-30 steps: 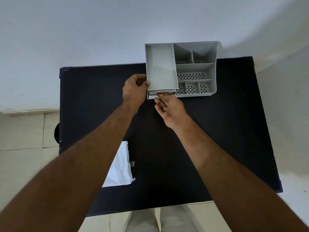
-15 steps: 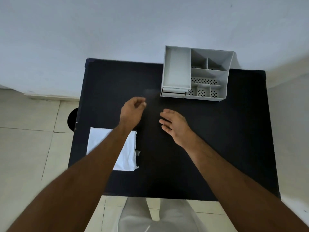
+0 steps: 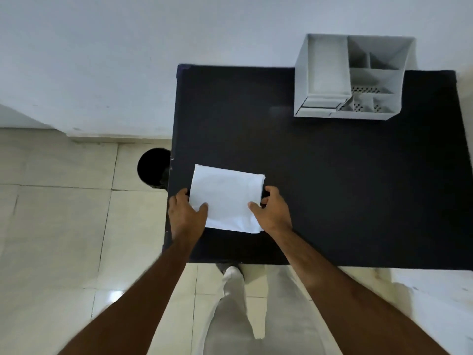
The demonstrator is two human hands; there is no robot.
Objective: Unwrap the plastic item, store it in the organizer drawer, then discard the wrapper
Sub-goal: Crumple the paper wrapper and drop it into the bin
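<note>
A flat white wrapper (image 3: 226,197) lies on the black table (image 3: 332,188) near its front left corner. My left hand (image 3: 185,213) grips the wrapper's left edge, thumb on top. My right hand (image 3: 272,211) grips its right edge the same way. The grey organizer (image 3: 350,78) stands at the table's far right, against the wall; the drawer (image 3: 318,106) at its lower left front looks pushed in. The plastic item itself is not visible.
A round black bin (image 3: 153,167) stands on the tiled floor just left of the table. White wall runs behind the table. My light trousers and a shoe show below the table's front edge.
Both hands left the organizer's drawer and came back toward me to the wrapper, which they now hold by its two sides. My view has swung left and down.
</note>
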